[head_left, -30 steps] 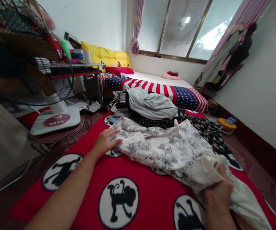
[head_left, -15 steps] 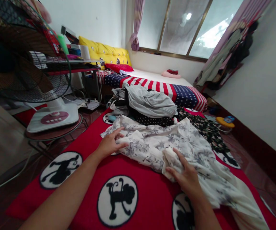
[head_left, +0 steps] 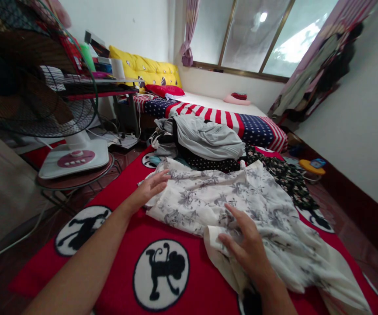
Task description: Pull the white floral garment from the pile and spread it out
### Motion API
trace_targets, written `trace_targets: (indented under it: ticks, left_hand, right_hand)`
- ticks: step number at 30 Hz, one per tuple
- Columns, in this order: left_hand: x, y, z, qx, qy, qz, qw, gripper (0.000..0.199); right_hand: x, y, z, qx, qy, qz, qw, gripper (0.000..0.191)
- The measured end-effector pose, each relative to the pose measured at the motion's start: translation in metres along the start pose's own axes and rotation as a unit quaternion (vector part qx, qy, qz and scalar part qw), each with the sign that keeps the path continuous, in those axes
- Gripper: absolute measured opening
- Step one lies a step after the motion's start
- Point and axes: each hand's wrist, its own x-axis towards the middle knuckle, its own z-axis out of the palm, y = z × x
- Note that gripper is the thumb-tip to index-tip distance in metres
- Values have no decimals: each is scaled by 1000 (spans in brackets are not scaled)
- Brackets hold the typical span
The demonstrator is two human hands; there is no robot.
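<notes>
A white garment with a grey floral print (head_left: pixel 192 197) lies spread and partly rumpled on a red blanket (head_left: pixel 116 262) with round monkey patches. My left hand (head_left: pixel 149 188) rests at the garment's left end, fingers stretched out over the cloth. Over its near edge is my right hand (head_left: pixel 246 240), thumb and fingers apart, beside a folded-back cream flap (head_left: pixel 213 240). Both hands look open, with no cloth pinched in them. Just beyond the garment sits a heap of clothes, with a light grey piece (head_left: pixel 205 135) on top and black dotted fabric (head_left: pixel 211 164) under it.
At the left, a caged fan (head_left: pixel 74 159) stands on a round stool. Black floral cloth (head_left: pixel 277 175) lies to the right of the heap. Behind is a bed with a stars-and-stripes cover (head_left: pixel 215 116). A small yellow stool (head_left: pixel 311 167) stands by the right wall.
The right hand has moved slightly left and nearer, and the cream flap now extends further toward me. My left hand has slid a little left, its fingers straighter. The garment's left part lies flatter.
</notes>
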Motion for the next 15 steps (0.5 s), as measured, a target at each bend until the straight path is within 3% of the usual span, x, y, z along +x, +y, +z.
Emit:
trace_targets:
  ticks: [3, 6, 8, 10, 12, 15]
  left_hand:
    - [-6, 5, 11, 11, -107, -28, 994, 83]
    - [-19, 14, 6, -56, -229, -104, 966, 83]
    - [-24, 17, -3, -117, -251, -127, 952, 82]
    - [-22, 17, -11, -162, -182, -103, 964, 72]
    - [-16, 14, -15, -171, -55, -52, 982, 58]
    - [-3, 6, -15, -97, 112, -2, 989, 52]
  right_hand:
    - [1, -16, 14, -9, -43, -27, 999, 66]
    - [-4, -34, 11, 101, -62, -52, 992, 40]
    - [-7, -43, 6, 169, -74, -48, 982, 22]
    - [-6, -48, 5, 175, -67, -39, 981, 17]
    - [-3, -51, 11, 129, -68, -50, 988, 25]
    - [0, -57, 24, 54, -131, -81, 987, 41]
